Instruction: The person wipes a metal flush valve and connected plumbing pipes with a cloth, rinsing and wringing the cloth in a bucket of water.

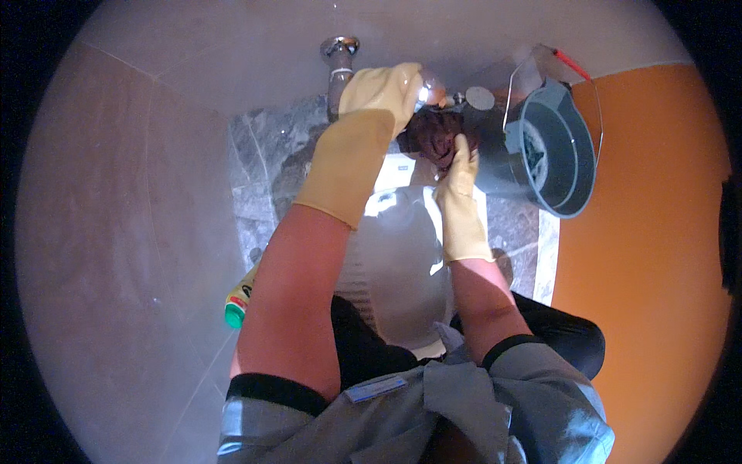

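Observation:
My right hand [462,180], in a pale yellow rubber glove, presses its thumb over a bunched dark maroon cloth [439,136]. My left hand [379,93], gloved the same way, is bent beside a shiny chrome fitting [428,95] low at the wall. Its fingers are hidden from me, so its hold does not show. The cloth lies just below the fitting, between both hands. Under my forearms is a glossy squat toilet pan [400,272] with a ribbed foot area on its left side.
On the right, a grey bucket [565,203] leans, its wire handle raised and bearing a red grip [573,64]. A chrome-collared pipe [340,52] meets the wall. A yellow bottle [240,296] with a green cap lies left. An orange panel [643,232] bounds the right side.

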{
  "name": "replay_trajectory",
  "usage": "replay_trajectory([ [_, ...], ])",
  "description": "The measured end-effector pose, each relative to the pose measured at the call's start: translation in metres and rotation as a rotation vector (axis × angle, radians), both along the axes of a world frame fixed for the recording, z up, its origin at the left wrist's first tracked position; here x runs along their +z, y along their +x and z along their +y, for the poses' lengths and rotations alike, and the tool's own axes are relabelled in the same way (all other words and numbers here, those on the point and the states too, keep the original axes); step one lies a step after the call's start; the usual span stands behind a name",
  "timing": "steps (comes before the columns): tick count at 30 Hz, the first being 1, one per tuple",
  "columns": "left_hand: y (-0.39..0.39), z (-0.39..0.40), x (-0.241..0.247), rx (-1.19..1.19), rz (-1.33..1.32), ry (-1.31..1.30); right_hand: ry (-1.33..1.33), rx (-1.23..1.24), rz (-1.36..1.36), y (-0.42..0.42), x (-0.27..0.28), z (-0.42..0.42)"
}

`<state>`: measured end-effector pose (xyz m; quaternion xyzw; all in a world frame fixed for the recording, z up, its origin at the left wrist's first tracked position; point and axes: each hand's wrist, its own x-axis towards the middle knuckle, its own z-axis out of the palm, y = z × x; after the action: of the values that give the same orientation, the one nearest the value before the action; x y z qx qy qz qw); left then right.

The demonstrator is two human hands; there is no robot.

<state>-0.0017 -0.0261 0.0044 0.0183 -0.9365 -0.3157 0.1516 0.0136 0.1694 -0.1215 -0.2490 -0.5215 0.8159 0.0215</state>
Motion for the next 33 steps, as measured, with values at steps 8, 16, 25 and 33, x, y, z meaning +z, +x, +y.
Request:
replay_trajectory([
  [8, -0.007, -0.020, -0.011, -0.180, 0.147, 0.086, 0.128, 0.141, -0.020, -0.015, 0.058, 0.029],
  [16, -0.001, -0.018, 0.001, -0.183, 0.097, 0.217, -0.059, 0.103, -0.092, 0.003, 0.052, 0.048],
  [25, 0.007, -0.027, -0.001, -0.086, 0.057, 0.360, -0.110, 0.388, 0.085, -0.011, 0.010, -0.036],
  [33, 0.002, -0.027, -0.006, -0.166, 0.055, 0.129, 0.796, 0.387, 0.268, -0.035, -0.068, -0.045],
])
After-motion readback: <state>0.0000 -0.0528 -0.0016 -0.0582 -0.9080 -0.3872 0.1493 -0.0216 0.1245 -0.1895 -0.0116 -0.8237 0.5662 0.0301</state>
